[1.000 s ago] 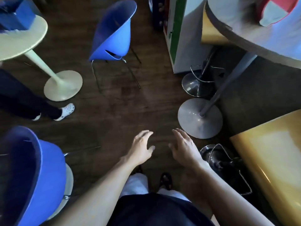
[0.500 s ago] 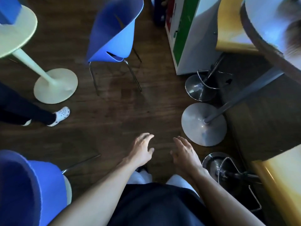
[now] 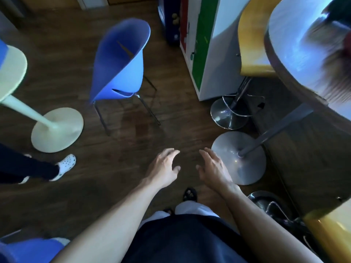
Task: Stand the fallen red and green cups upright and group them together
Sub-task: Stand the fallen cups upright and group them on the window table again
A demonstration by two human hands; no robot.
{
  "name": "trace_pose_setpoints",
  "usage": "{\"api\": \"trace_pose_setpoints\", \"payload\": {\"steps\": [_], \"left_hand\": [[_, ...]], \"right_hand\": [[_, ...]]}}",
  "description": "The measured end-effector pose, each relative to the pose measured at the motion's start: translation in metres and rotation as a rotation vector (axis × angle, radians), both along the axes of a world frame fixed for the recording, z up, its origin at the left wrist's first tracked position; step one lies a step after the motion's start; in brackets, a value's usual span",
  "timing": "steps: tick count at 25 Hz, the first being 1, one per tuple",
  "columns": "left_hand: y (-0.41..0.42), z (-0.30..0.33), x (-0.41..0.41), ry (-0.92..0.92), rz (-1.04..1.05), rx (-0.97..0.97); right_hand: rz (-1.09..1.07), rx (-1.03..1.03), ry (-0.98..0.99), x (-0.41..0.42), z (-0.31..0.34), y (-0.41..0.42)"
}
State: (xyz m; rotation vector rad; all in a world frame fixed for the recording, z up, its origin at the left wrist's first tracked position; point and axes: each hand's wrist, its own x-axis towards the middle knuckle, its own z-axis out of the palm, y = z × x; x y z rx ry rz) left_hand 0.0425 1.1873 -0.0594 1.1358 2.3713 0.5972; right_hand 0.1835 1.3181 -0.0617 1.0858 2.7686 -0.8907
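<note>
two bare hands hang over the dark wooden floor (image 3: pixel 117 168), both empty, with nothing gripped or touched. the left hand (image 3: pixel 164 170) has its fingers loosely spread and curved, palm down; the right hand (image 3: pixel 212 168) is likewise released, fingers splayed, just beside the left with a gap between them. the red and green cups cannot be made out with certainty: on the round bench (image 3: pixel 296 46) at the upper right only a smeared dark and reddish blur lies near its far edge, cut off by the frame. a blue chair (image 3: pixel 121 61) stands on the floor beyond the hands, and another person's leg with a white shoe (image 3: pixel 66 164) enters at the left.
</note>
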Motion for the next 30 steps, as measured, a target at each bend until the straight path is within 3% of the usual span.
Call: {"api": "trace_pose_setpoints", "payload": {"steps": [4, 11, 20, 26, 30], "left_hand": [[0.069, 0.047, -0.033, 0.105, -0.015, 0.136], [0.207, 0.185, -0.092, 0.333, -0.134, 0.575], [0.385, 0.259, -0.085, 0.211, -0.624, 0.741], [0.438, 0.261, -0.058, 0.091, -0.955, 0.779], [0.469, 0.267, -0.048, 0.104, -1.048, 0.747]], "right_hand": [[-0.022, 0.104, 0.142, -0.039, 0.048, 0.06], [-0.132, 0.513, 0.441, -0.091, 0.196, 0.168], [-0.555, 0.719, 0.336, -0.051, 0.264, 0.263], [-0.984, 0.775, 0.249, 0.005, 0.271, 0.236], [-1.118, 0.735, 0.148, 0.035, 0.269, 0.205]]}}
